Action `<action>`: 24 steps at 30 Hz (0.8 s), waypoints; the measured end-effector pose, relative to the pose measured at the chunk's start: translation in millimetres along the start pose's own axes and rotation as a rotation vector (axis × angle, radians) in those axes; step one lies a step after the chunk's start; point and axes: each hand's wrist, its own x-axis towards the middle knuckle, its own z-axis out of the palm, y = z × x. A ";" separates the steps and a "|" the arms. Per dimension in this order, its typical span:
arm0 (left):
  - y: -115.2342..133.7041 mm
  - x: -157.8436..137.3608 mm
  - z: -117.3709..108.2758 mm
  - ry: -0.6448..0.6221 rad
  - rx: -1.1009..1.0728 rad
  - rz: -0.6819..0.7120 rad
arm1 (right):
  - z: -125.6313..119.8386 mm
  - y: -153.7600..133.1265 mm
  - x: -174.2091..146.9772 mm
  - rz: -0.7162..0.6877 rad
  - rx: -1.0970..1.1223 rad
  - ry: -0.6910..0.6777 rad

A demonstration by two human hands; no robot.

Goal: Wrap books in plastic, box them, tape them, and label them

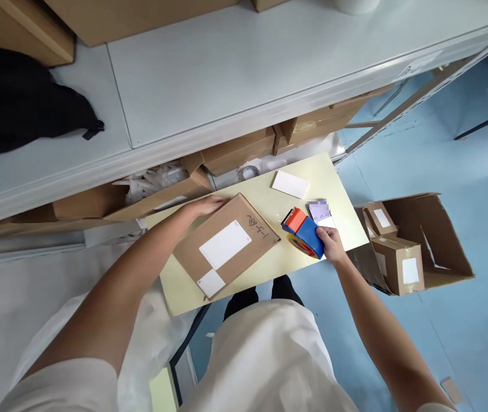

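Note:
A brown cardboard box [187, 246] with two white labels and handwriting on top lies slanted on a small pale yellow table [346, 217]. My left hand [210, 206] holds the box at its far left edge; the fingertips are partly hidden there. Closed around the handle of a blue and orange tape dispenser [306, 232] is my right hand [332, 245]. The dispenser is above the table, to the right of the box. Just behind it lies a smartphone [321, 213] with a lit screen. A white rectangular piece [290, 184] lies near the table's far edge.
A large open carton [447, 252] with several smaller boxes [402, 266] stands on the blue floor at right. A grey shelf [226, 86] spans the far side, with black cloth [20, 103] on it. Below are cartons [241, 151] and a tape roll [250, 171].

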 end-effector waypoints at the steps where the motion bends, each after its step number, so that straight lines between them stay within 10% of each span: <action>1: 5.5 -7.4 2.3 -0.045 -0.016 0.007 | 0.1 0.9 1.5 0.005 0.008 -0.002; 8: 41.8 -64.1 52.8 0.211 0.434 0.115 | -4.0 -2.8 9.6 0.051 0.112 -0.047; 13: 36.2 -81.1 71.4 0.117 0.529 0.245 | -9.3 -3.1 5.9 0.110 0.164 -0.122; 24: 131.5 -78.7 93.9 0.113 0.208 0.178 | -18.9 9.0 -0.4 0.034 0.230 -0.260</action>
